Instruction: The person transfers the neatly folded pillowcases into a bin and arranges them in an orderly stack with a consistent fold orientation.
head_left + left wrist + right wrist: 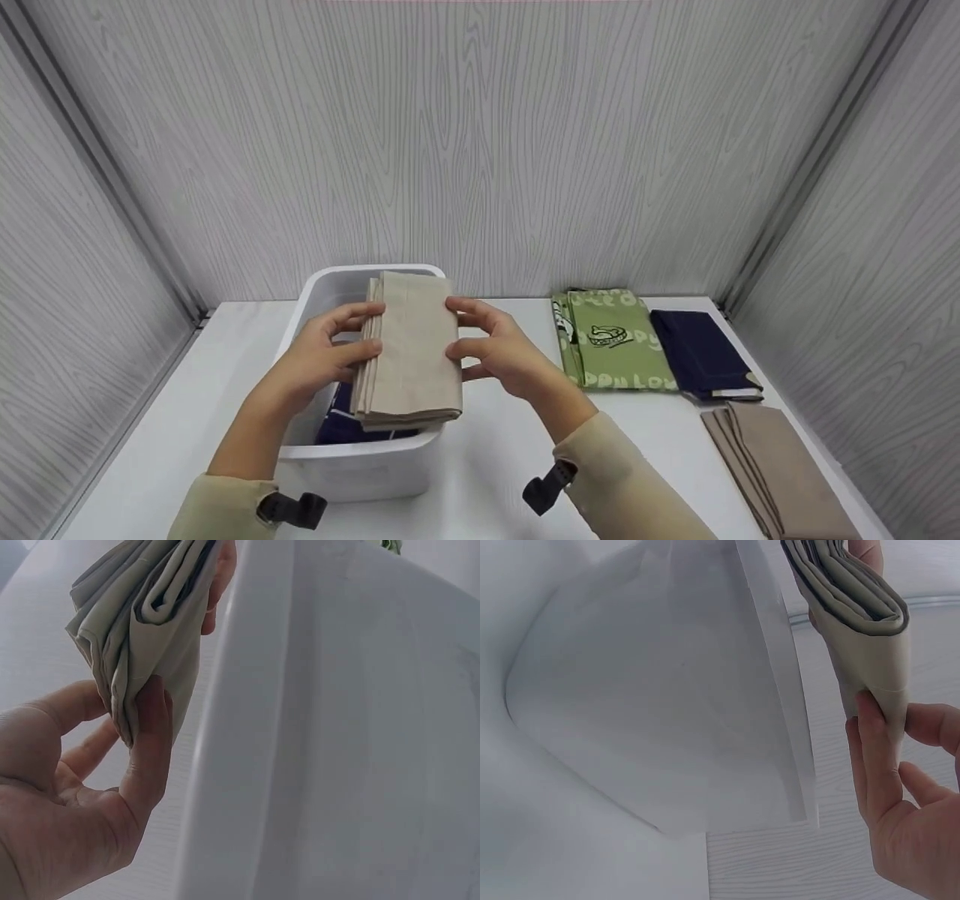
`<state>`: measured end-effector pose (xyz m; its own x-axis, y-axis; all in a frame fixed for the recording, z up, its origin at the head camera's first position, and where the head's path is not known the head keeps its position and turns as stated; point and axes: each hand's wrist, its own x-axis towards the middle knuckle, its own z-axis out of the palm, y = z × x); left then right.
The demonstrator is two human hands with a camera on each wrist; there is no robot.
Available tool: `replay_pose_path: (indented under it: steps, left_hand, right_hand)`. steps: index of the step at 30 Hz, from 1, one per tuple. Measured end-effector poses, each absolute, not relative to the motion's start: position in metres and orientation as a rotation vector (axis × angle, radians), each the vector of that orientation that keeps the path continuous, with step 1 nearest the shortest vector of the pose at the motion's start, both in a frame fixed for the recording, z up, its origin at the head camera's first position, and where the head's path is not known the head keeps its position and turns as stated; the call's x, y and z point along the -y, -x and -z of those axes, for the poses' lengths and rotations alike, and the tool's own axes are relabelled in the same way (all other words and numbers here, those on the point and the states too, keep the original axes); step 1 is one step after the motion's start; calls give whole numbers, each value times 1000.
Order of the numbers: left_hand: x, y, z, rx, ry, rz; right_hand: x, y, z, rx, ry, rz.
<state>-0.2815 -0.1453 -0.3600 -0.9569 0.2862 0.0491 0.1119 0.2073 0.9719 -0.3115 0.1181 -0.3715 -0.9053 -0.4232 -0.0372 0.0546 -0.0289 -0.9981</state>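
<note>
A beige folded cloth, several layers thick, is held above the white plastic bin. My left hand pinches its left, layered edge between thumb and fingers. On the opposite side my right hand pinches the smooth folded edge. Both wrist views show the cloth gripped near its edges, with its rolled layers visible end-on. Below it, inside the bin, lies a dark blue folded cloth, partly covered by the beige one and the bin's front rim.
To the right on the white table lie a green printed folded cloth, a navy folded cloth and a brown folded cloth. Grey wood-patterned panels enclose the table at the back and sides.
</note>
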Motion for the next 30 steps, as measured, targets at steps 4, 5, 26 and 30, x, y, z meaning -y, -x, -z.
replay_pose_path:
  steps: [4, 5, 26, 30]
  left_hand:
    - [155, 278, 362, -2334, -369, -1843]
    - [157, 278, 362, -2336, -362, -1840]
    - [165, 284, 362, -2376, -313, -1815]
    - [171, 282, 363, -2420, -284, -1774]
  right_hand:
    - [-107, 311, 372, -1920, 362, 1989]
    - [-105, 311, 372, -1919, 357, 1985]
    - [-93, 318, 374, -1991, 350, 1911]
    - [-85, 318, 373, -2023, 360, 1876]
